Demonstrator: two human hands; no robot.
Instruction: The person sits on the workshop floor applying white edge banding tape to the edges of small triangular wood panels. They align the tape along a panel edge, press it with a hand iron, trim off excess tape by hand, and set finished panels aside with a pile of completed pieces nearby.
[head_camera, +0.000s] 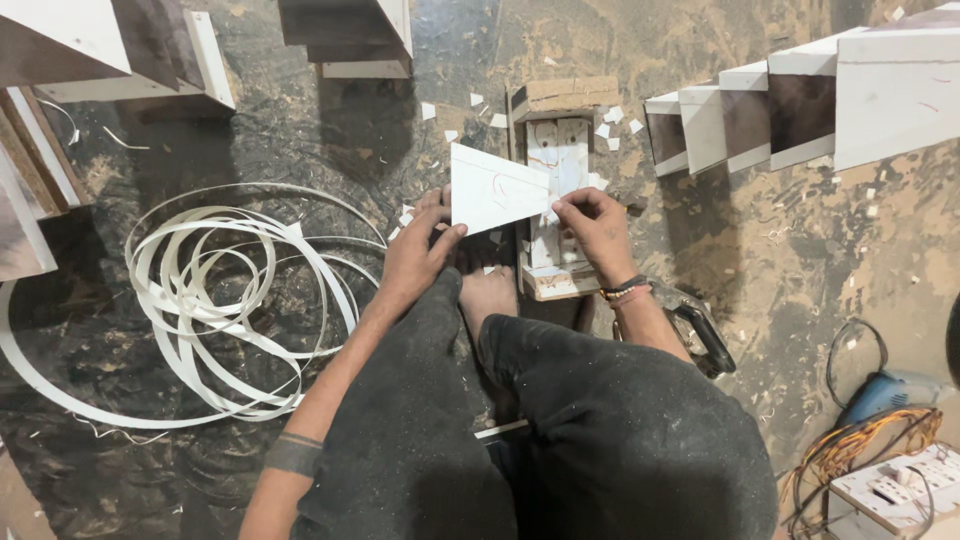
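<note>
panel (495, 190) over block (555, 200), strip coil (220, 300) left

No packages, labels, signs or screens show anywhere around either grip on this dusty workshop floor (250, 470).

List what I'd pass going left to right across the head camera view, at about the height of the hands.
Coil of white edge banding → left hand → white triangular panel → right hand → row of white-and-brown boards leaning at the right.
</note>
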